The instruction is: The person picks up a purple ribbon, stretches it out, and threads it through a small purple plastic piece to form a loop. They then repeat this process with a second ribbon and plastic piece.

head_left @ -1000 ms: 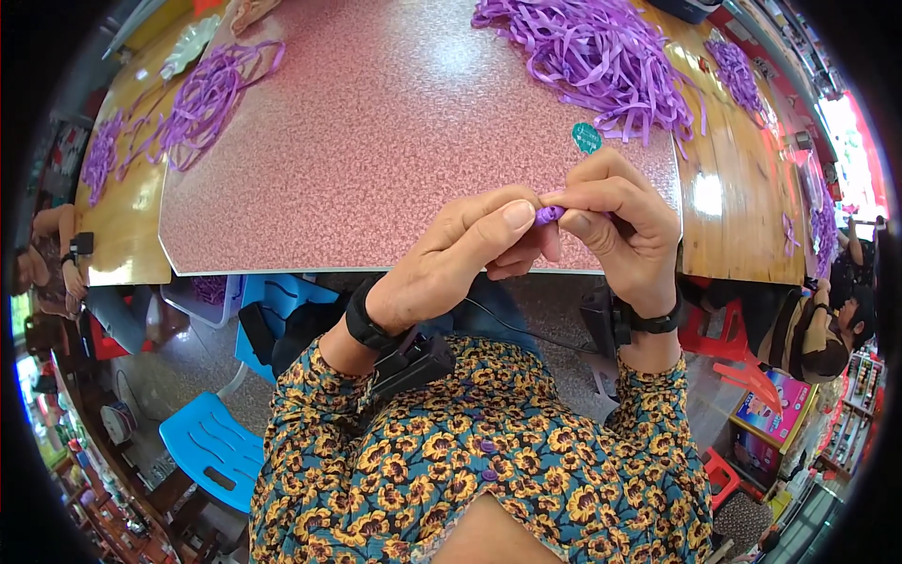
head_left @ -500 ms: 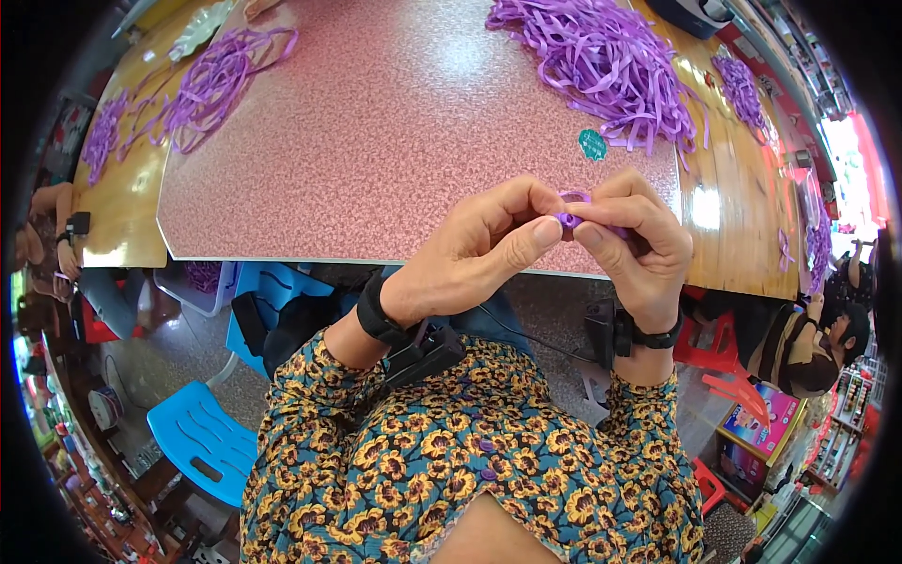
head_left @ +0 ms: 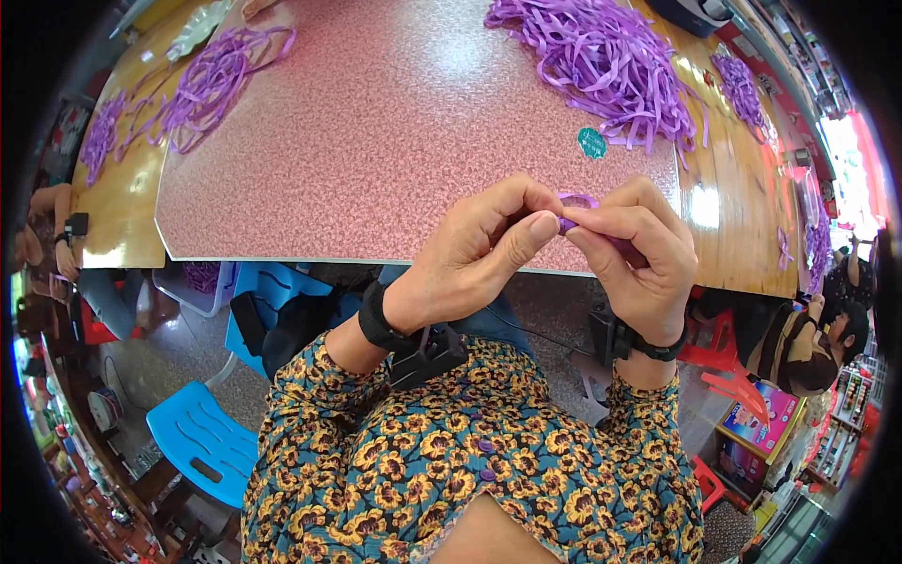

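Note:
A purple ribbon (head_left: 569,224) is pinched between my two hands above the front edge of the pink table (head_left: 376,150). My left hand (head_left: 489,240) grips it between thumb and forefinger. From the other side, the thumb and forefinger of my right hand (head_left: 639,240) close on the same small bunched part. A short loop of the ribbon arches just above the fingertips. The rest of it is hidden behind my fingers. Beyond my hands, a big heap of purple ribbons (head_left: 601,66) lies at the table's far right.
More ribbon bundles (head_left: 211,85) lie at the far left, beside a pale scalloped dish (head_left: 197,30). A round green sticker (head_left: 591,143) is on the tabletop. Blue chairs (head_left: 202,442) and red stools (head_left: 719,362) stand below. People sit at both sides.
My right thumb has come up closer against my left fingertips, covering more of the bunched ribbon. Both hands otherwise keep nearly the same place.

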The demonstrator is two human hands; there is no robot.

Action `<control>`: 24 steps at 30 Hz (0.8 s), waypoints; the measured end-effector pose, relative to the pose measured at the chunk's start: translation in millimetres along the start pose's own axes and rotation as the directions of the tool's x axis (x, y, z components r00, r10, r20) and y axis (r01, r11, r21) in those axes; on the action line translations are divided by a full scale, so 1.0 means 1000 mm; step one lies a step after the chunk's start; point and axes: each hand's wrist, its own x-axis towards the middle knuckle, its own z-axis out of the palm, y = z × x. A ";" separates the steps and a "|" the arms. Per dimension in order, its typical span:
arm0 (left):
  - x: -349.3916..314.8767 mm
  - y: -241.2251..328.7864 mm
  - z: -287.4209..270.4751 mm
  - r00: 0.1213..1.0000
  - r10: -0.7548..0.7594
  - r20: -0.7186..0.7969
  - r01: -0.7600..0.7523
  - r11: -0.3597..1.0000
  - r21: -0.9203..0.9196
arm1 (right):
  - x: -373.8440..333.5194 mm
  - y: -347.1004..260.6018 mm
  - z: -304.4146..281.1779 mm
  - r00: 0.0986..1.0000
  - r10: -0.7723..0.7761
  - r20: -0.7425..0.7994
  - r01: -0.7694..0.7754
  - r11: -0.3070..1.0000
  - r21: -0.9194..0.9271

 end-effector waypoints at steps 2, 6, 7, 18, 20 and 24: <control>0.000 -0.002 0.003 0.997 0.057 -0.049 -0.056 0.998 0.035 | 0.001 0.000 0.001 0.999 -0.030 -0.017 0.030 1.000 -0.005; 0.000 -0.003 0.007 0.986 0.130 -0.106 -0.124 0.990 0.062 | 0.000 -0.003 0.005 0.997 -0.059 -0.044 0.058 0.998 -0.020; 0.001 -0.003 0.007 0.981 0.171 -0.095 -0.163 0.983 0.087 | 0.001 -0.004 0.005 0.995 -0.081 -0.061 0.079 0.996 -0.041; 0.002 0.012 0.001 0.996 -0.006 0.089 0.011 0.999 -0.048 | 0.013 0.002 -0.006 0.981 -0.191 0.028 0.192 0.981 -0.042; 0.001 0.011 0.004 0.998 0.020 0.059 -0.015 0.996 -0.090 | 0.014 0.006 -0.004 0.966 -0.259 0.012 0.259 0.963 -0.075; 0.002 0.002 0.009 0.997 0.073 0.003 -0.073 0.994 -0.080 | 0.013 0.015 0.008 0.987 -0.150 -0.057 0.156 0.979 0.130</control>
